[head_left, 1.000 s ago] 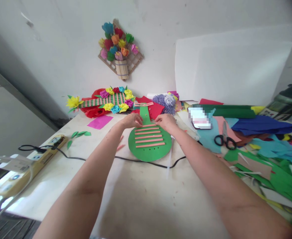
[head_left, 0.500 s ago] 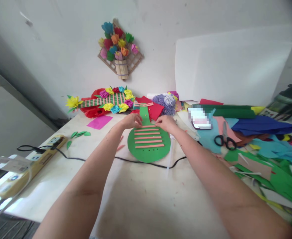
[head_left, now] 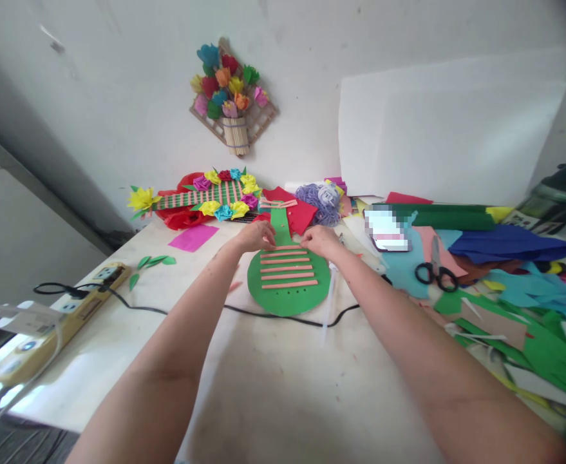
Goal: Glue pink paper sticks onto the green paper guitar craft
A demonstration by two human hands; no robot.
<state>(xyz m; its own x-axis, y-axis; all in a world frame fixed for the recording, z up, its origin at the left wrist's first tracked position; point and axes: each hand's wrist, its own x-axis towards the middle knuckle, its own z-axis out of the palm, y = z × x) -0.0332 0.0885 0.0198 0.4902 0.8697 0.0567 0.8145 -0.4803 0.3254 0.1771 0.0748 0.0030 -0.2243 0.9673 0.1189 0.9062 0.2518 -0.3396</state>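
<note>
A green paper paddle shape (head_left: pixel 287 293) lies flat on the white table (head_left: pixel 273 380), with several pink strips (head_left: pixel 290 276) threaded across it. My left hand (head_left: pixel 255 235) pinches the left end of the topmost pink strip (head_left: pixel 287 247). My right hand (head_left: pixel 320 240) pinches its right end. Both hands rest at the top of the round part, beside the green handle (head_left: pixel 281 222).
A black cable (head_left: pixel 244 310) runs under the paddle to a power strip (head_left: pixel 55 316) at left. Black scissors (head_left: pixel 432 270) lie among heaped coloured paper (head_left: pixel 514 283) at right. A finished flower paddle (head_left: pixel 205 194) and purple yarn (head_left: pixel 317 198) sit by the wall.
The green paddle has slid slightly left and toward the wall. Both hands stay on the top strip, barely moved.
</note>
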